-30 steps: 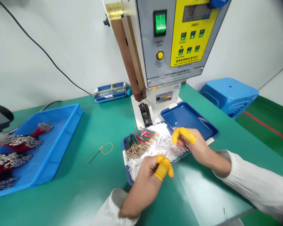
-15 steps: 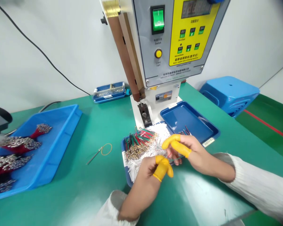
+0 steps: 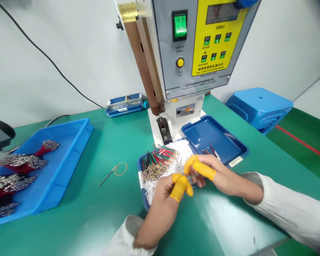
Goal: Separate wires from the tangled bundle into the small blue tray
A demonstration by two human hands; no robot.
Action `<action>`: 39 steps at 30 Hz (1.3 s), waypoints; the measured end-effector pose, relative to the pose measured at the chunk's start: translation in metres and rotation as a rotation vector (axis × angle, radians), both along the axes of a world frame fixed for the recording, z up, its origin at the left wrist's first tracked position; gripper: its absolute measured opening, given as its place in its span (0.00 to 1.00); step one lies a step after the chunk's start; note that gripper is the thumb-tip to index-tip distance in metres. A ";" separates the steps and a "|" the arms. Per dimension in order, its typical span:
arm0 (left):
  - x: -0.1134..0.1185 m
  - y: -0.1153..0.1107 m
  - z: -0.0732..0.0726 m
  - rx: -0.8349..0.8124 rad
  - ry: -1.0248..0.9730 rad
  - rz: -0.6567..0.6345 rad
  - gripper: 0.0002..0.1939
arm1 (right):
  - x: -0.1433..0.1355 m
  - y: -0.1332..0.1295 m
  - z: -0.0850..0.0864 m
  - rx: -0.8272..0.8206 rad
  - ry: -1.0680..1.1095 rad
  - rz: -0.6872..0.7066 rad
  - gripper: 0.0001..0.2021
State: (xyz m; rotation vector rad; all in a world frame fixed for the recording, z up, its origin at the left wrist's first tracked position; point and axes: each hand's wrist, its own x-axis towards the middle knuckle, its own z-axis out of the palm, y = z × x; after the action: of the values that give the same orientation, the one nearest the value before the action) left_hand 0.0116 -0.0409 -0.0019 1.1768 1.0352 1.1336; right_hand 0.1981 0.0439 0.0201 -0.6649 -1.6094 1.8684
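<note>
My left hand [image 3: 166, 199] and my right hand [image 3: 220, 174], both with yellow finger cots on thumb and forefinger, are closed in pinches close together. A thin green wire [image 3: 194, 175] runs between the fingertips; its ends are hidden. Beneath and beyond the hands is a blue tray [image 3: 140, 177]. In it lie a bundle of short red, green and black wires [image 3: 160, 156] with brass-coloured ends, and a heap of white strips [image 3: 182, 147]. A second blue tray [image 3: 210, 129], behind my right hand, holds a few dark and red wires [image 3: 210, 149].
A crimping machine [image 3: 186, 81] with a yellow panel stands behind the trays. On the left, a large blue bin [image 3: 69, 163] holds red wire bundles. A wire tool with a yellow loop [image 3: 121, 169] lies on the green table. A blue stool [image 3: 260, 103] stands at right.
My hands have drawn slightly closer together, fingertips now nearly meeting, with the right hand shifted a little left. The trays and machine look the same.
</note>
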 end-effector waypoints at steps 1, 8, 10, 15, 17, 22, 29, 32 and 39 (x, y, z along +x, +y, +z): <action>0.000 0.000 0.000 -0.005 -0.007 -0.002 0.24 | 0.000 0.000 -0.001 0.008 -0.025 0.031 0.16; 0.002 0.000 0.009 -0.037 0.011 -0.049 0.23 | 0.000 -0.002 -0.001 0.162 -0.150 0.080 0.14; 0.003 0.000 0.010 -0.035 0.010 -0.051 0.24 | 0.001 -0.002 0.000 0.255 -0.166 0.088 0.15; 0.003 0.000 0.009 -0.008 0.011 -0.053 0.25 | 0.003 -0.003 0.000 0.381 -0.175 0.099 0.16; 0.004 0.000 0.010 -0.010 0.011 -0.054 0.26 | 0.003 -0.004 -0.001 0.403 -0.186 0.079 0.16; 0.006 0.001 0.019 -0.021 0.044 -0.068 0.25 | 0.005 -0.003 -0.007 0.467 -0.179 0.031 0.20; 0.008 0.001 0.027 0.013 0.130 -0.095 0.22 | 0.006 -0.003 -0.007 0.551 -0.128 -0.025 0.24; 0.007 0.000 0.025 0.019 0.150 -0.096 0.21 | 0.006 -0.002 -0.008 0.556 -0.094 -0.031 0.24; 0.006 -0.001 0.022 0.036 0.145 -0.107 0.20 | 0.006 -0.002 -0.006 0.556 -0.010 -0.072 0.24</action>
State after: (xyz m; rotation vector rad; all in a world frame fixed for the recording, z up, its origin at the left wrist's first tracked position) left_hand 0.0178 -0.0415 0.0203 1.3436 1.0516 0.9980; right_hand 0.2041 0.0416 0.0142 -0.4739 -1.9625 1.2731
